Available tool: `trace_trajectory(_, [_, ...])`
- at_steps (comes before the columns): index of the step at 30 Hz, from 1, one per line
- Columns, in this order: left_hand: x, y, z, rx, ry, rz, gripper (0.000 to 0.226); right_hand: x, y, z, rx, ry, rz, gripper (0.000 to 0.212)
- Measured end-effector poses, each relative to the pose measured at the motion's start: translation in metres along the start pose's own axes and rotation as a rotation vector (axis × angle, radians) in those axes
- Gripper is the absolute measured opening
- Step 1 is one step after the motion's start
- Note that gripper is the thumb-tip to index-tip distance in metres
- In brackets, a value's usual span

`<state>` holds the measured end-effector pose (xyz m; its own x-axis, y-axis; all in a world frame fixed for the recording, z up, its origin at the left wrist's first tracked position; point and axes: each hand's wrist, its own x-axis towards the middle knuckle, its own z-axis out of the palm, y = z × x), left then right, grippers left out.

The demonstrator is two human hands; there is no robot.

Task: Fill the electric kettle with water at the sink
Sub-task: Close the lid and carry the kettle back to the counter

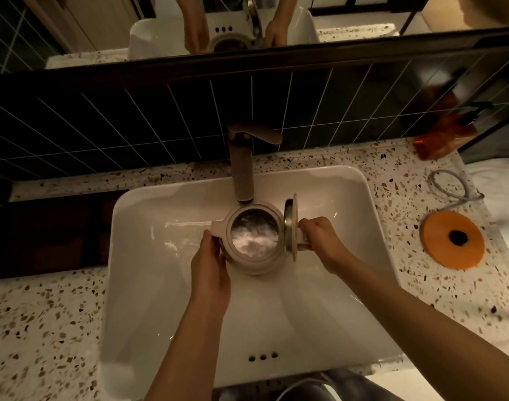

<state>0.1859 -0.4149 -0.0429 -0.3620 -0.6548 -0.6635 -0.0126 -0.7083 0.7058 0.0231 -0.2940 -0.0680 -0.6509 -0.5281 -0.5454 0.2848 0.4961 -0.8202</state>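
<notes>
Gripping the handle, the right hand (320, 237) is closed around it on the side of the kettle (254, 241) away from the spout, so the weight can be carried as water is taken on. The left hand (211, 266) is cupped against the kettle's wall by the spout, fingers curled round it, apparently to steady the body. The kettle is held upright over the sink (149, 285), its mouth directly below the tap (241, 175) outlet, and churning water can be seen inside. The lid (291, 227) is swung up on edge beside the handle, which keeps the mouth clear; filling is judged to be under way. Nothing is seen to block the kettle, though the tap outlet sits close above its rim. Well right of the kettle, on the counter (45, 314), an orange base (453, 240) and a coiled cord (450, 186) are left waiting. A red bottle (438, 140) stands beyond them by the wall.
</notes>
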Motion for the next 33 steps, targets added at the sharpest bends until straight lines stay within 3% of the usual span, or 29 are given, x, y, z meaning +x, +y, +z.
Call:
trace_trajectory(5, [-0.024,0.0,-0.008,0.012,0.002,-0.004,0.028,-0.031,0.002,-0.005,-0.004,0.017,-0.033,0.032])
trace_trajectory(9, [-0.041,0.005,-0.011,0.036,-0.025,0.022,0.029,-0.058,-0.001,-0.011,0.048,0.012,-0.038,0.039])
trace_trajectory(23, [-0.117,0.004,0.024,0.129,-0.277,0.139,0.036,-0.155,-0.014,-0.072,0.318,0.085,-0.142,0.031])
trace_trajectory(28, [-0.156,-0.015,0.053,0.139,-0.263,0.147,0.04,-0.183,-0.001,-0.117,0.34,0.024,-0.187,0.052])
trace_trajectory(33, [-0.183,-0.042,0.084,0.124,-0.216,0.117,0.031,-0.207,0.014,-0.163,0.362,-0.112,-0.21,0.04])
